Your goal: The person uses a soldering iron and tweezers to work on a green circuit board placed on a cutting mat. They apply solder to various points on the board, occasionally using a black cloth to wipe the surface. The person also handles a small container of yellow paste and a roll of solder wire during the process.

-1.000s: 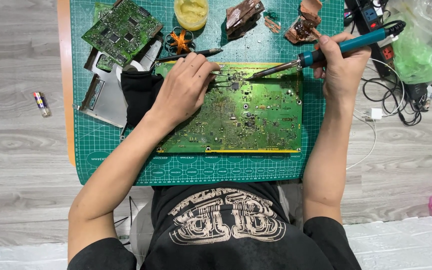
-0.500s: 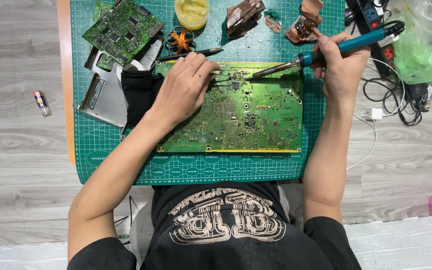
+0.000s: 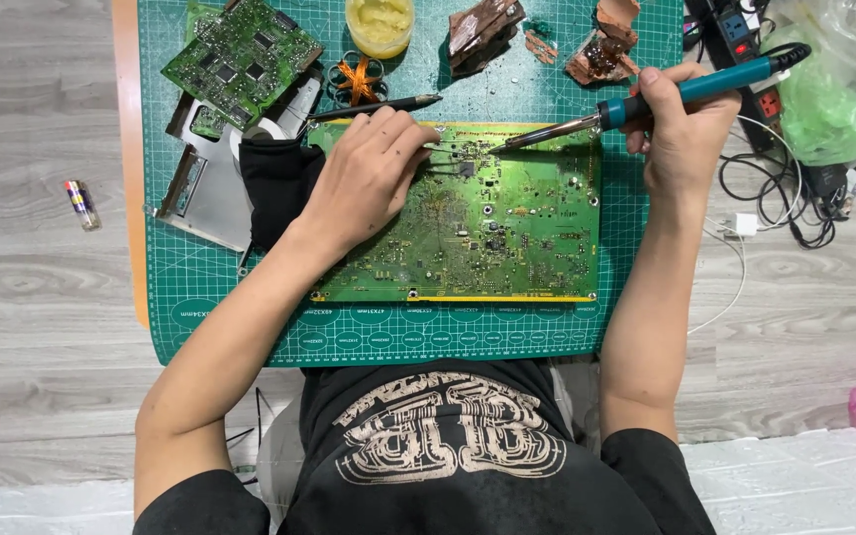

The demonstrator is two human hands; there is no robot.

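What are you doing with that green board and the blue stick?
A person sits at a green cutting mat with a big green circuit board on it. The right hand holds a blue soldering iron, its metal tip touching the board near the top edge. The left hand rests on the board, holding thin tweezers close to the tip.

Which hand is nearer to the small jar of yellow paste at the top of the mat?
Left. The left hand lies just below the jar; the right hand is far off to its right.
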